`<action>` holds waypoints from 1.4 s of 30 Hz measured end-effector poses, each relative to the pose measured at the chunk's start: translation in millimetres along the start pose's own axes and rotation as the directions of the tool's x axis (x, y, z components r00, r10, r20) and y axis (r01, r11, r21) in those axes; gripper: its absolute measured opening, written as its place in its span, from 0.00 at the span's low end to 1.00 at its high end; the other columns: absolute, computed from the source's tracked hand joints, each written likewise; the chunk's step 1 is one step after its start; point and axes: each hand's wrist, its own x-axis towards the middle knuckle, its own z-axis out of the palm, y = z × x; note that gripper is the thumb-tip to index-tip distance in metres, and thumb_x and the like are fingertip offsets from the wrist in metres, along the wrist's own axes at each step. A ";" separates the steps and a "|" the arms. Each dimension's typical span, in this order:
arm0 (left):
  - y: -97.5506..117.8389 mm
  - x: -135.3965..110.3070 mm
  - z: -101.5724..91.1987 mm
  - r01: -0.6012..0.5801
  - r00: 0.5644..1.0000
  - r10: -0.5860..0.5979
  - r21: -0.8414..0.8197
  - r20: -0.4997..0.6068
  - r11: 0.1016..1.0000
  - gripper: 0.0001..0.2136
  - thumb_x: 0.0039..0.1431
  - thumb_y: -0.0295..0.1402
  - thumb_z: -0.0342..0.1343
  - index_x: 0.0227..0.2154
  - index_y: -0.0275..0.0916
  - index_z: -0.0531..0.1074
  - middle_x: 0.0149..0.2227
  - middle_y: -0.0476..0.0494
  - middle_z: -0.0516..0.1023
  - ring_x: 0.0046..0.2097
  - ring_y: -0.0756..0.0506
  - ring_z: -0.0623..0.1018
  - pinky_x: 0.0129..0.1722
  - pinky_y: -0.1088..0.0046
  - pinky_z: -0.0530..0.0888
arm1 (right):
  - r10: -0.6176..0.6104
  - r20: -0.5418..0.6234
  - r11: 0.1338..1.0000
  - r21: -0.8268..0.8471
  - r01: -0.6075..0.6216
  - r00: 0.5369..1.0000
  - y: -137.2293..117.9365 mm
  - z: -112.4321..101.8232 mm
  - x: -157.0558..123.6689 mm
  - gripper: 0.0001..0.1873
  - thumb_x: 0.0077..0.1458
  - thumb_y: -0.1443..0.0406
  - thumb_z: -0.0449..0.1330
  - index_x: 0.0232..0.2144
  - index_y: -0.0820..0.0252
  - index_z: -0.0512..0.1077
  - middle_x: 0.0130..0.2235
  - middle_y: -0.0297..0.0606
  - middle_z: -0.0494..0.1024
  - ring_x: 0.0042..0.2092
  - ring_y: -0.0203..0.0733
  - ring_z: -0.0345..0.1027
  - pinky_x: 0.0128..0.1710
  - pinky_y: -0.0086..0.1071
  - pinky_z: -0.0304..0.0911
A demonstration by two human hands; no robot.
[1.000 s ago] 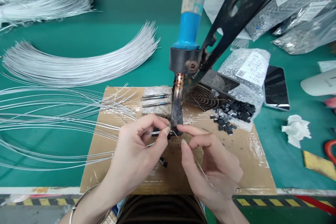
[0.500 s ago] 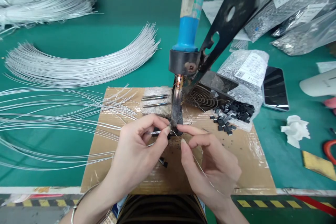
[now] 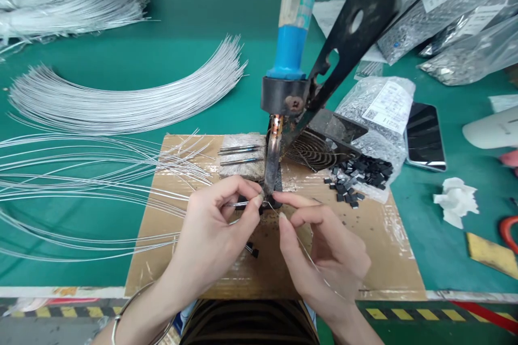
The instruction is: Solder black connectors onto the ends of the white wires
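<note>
One left hand (image 3: 220,232), one right hand (image 3: 326,248), one soldering iron (image 3: 287,56), one phone (image 3: 424,135)

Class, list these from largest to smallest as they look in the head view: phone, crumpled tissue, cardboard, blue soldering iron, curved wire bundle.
1. Cardboard, though partly covered
2. Curved wire bundle
3. Blue soldering iron, cut off at the top; nearness to the camera may enlarge it
4. Phone
5. Crumpled tissue

Cannot make out the contact (image 3: 266,202) under the iron (image 3: 287,59), centre: too small, partly covered by the left hand (image 3: 220,229). Cannot follow the wires (image 3: 178,166) past the left edge or the iron above the top. Cannot read the label (image 3: 387,101), upper right, or see the white cylinder (image 3: 491,128) whole, right edge.
</note>
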 end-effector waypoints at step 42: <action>2.3 0.2 -0.8 -0.013 1.000 0.013 0.048 -0.003 0.999 0.05 0.60 0.28 0.63 0.28 0.40 0.79 0.35 0.47 0.87 0.34 0.48 0.81 0.30 0.74 0.71 | -0.006 -0.027 1.000 -0.006 0.006 1.000 -1.6 2.7 -0.2 0.11 0.63 0.76 0.65 0.38 0.54 0.74 0.43 0.38 0.88 0.48 0.45 0.87 0.49 0.35 0.81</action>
